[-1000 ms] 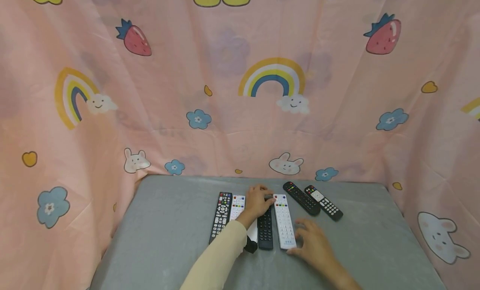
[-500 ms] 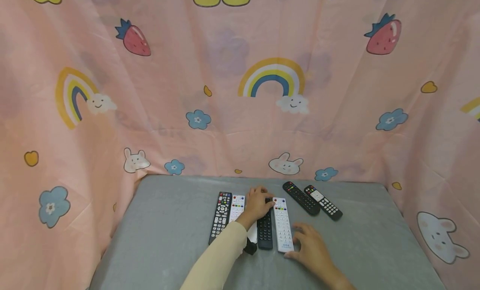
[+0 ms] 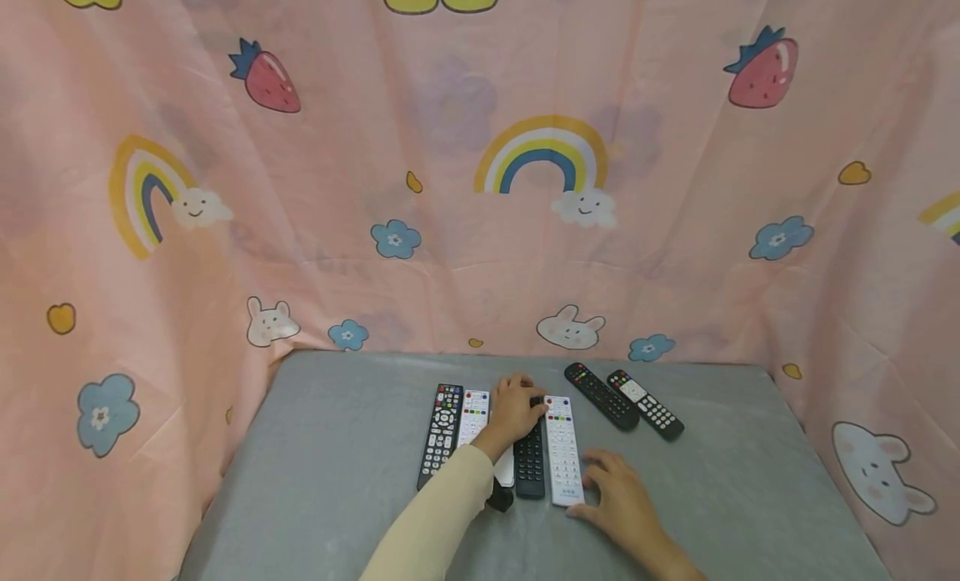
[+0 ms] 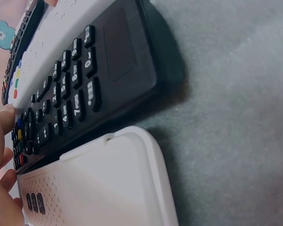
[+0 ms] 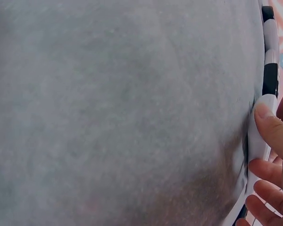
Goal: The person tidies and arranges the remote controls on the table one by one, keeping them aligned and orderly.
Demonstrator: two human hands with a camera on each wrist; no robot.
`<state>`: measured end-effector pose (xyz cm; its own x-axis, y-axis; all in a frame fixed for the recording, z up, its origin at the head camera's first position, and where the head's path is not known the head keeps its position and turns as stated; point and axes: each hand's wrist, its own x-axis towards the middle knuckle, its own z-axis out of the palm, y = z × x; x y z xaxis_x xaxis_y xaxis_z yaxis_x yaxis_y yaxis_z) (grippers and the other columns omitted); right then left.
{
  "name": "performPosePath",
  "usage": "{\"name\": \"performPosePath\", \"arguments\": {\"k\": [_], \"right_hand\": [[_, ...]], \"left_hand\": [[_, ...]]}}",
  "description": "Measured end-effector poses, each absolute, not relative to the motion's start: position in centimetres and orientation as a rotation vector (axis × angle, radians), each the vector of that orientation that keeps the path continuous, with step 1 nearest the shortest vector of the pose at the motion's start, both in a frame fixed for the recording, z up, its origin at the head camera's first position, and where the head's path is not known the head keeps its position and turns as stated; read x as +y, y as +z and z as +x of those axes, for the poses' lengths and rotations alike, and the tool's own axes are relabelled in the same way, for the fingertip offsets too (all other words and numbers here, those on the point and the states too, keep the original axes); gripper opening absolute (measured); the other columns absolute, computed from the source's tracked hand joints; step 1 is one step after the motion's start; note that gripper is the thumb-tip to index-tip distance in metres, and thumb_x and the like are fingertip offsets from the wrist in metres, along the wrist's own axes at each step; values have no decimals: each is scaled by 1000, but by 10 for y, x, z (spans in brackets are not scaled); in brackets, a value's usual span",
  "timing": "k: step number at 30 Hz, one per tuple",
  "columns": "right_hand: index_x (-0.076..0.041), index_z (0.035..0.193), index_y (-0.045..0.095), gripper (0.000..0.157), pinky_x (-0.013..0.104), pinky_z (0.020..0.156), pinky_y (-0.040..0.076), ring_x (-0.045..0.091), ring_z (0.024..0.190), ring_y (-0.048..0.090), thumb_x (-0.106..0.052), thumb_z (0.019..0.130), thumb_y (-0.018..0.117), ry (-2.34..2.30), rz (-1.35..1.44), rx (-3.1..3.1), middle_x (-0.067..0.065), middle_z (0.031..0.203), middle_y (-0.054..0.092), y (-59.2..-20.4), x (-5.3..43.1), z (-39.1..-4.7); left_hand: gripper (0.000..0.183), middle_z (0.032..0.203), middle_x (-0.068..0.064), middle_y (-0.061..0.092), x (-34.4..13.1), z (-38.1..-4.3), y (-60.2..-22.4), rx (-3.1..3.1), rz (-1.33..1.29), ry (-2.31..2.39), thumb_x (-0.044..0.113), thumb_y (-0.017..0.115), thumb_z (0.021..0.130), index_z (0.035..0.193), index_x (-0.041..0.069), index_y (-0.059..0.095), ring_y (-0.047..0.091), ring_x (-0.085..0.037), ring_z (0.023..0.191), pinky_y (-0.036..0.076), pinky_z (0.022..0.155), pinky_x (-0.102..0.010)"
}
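In the head view my right hand [image 3: 622, 498] is at the lower right corner of a white remote control [image 3: 564, 452]. Its thumb presses the near end and the bent fingers lie along the right side, as the right wrist view also shows. My left hand [image 3: 512, 410] reaches over the far end of a black remote control [image 3: 529, 464]. Its fingertips lie by that end, and the thumb [image 4: 7, 115] sits between the black remote and the white one. Left of these lie a white remote with perforations [image 4: 99, 179], another white remote [image 3: 474, 414] and a black one with pale buttons [image 3: 440, 435], roughly side by side.
Two more dark remotes [image 3: 600, 396] [image 3: 647, 406] lie slanted at the back right. Grey cloth covers the table [image 3: 337, 464], and a pink patterned curtain [image 3: 450, 298] hangs behind its far edge. My left sleeve [image 3: 435, 514] covers parts of the row.
The right-hand white remote has slid slightly toward me and to the left, into line beside the black one. My right hand has moved along with it; my left hand stays nearly in place.
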<state>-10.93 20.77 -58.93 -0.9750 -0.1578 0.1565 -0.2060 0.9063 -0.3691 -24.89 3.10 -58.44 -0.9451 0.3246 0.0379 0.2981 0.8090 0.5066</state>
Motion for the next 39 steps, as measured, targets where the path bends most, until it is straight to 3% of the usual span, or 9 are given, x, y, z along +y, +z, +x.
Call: {"name": "performPosePath", "arguments": {"k": [17,39], "right_hand": [[-22,72,59,41,46,96,50,26,114,61,-32,54,94,784,226,-2903,4,121,66,-593,208,-106],[-21,75,62,38,50,99,48,30,115,61,-31,56,93,869,138,-2953,7,119,67,-593,210,-104]], "left_hand": [[28,132,-5,57,29,-249,-589,2946,488,812,34,64,96,121,25,71,47,-25,115,37,104,-48],[28,133,-5,56,28,-246,-581,2913,471,838,33,64,95,121,24,71,47,-25,116,36,107,-49]]}}
